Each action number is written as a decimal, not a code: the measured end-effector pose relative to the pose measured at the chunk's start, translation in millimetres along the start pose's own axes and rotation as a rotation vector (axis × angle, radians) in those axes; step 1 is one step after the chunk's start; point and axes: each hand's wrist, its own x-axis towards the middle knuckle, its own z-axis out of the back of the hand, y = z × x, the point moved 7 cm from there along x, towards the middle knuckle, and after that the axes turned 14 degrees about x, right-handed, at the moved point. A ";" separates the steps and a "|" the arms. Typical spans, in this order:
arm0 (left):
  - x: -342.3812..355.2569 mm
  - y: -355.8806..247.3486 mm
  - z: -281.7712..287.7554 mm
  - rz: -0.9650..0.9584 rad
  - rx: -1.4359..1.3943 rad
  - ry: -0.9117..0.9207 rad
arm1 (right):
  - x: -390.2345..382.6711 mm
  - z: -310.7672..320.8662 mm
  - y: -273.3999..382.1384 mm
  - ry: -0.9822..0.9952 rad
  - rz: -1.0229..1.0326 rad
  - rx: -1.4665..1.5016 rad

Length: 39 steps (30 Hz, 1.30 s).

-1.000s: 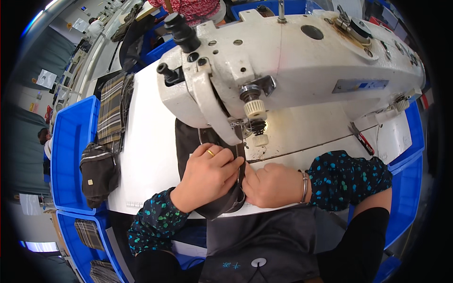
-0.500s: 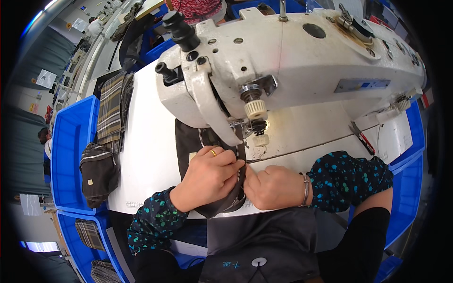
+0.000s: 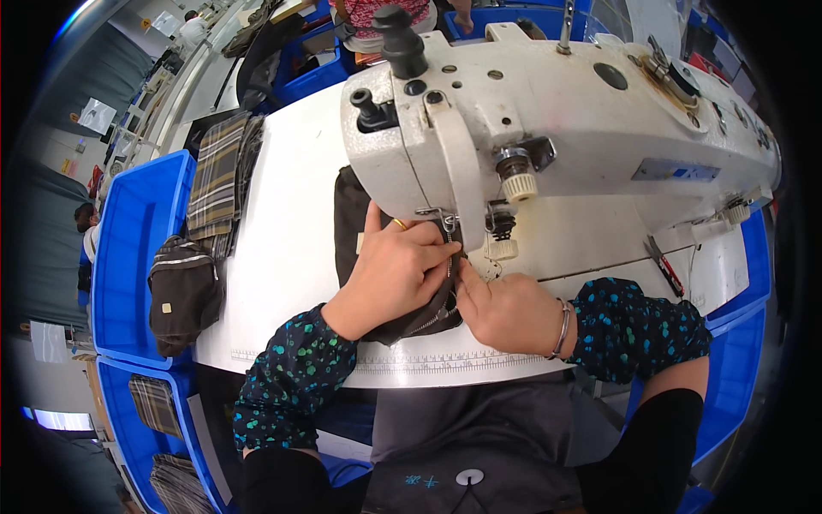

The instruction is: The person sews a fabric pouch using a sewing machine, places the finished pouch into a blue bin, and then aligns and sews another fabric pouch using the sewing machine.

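A dark brown fabric piece (image 3: 349, 206) with a metal-toothed zipper (image 3: 432, 323) lies on the white sewing table, partly under the head of the sewing machine (image 3: 479, 111). My left hand (image 3: 394, 272) rests on the fabric, fingers bent and thumb tip at the zipper's edge near the presser foot, which the machine's lever arm partly hides. Beside it, my right hand (image 3: 511, 313) pinches the fabric's right edge, fingers curled under. The fingertips of both hands nearly meet. A small pale label (image 3: 360, 242) shows next to my left hand.
Red-handled snips (image 3: 664, 267) lie on the table at right. Left stand blue bins (image 3: 141, 248), with plaid fabric (image 3: 217, 180) and a dark zippered pouch (image 3: 184, 295) beside them. A printed ruler strip (image 3: 419, 364) runs along the near edge. Another person (image 3: 381, 17) is beyond the machine.
The fabric and both hands have slid away from me, farther under the machine head, uncovering the ruler strip. The whole view has also shifted a little.
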 end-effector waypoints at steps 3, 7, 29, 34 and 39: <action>1.7 6.1 -3.4 -0.003 0.048 -0.026 | 2.0 -0.1 -6.3 -0.003 -0.033 0.013; 1.6 7.7 -3.6 0.016 0.039 -0.010 | 3.8 3.7 -9.3 -0.042 -0.046 0.060; -22.5 96.5 39.6 0.460 0.000 -0.172 | 9.7 4.6 -33.1 -0.043 -0.051 0.461; -11.8 28.4 43.0 0.131 0.329 -0.329 | 3.5 -0.1 -26.8 -0.083 0.008 0.336; -18.2 -20.3 19.2 -0.072 -0.330 -0.077 | 7.8 21.2 -24.2 -0.224 0.062 0.215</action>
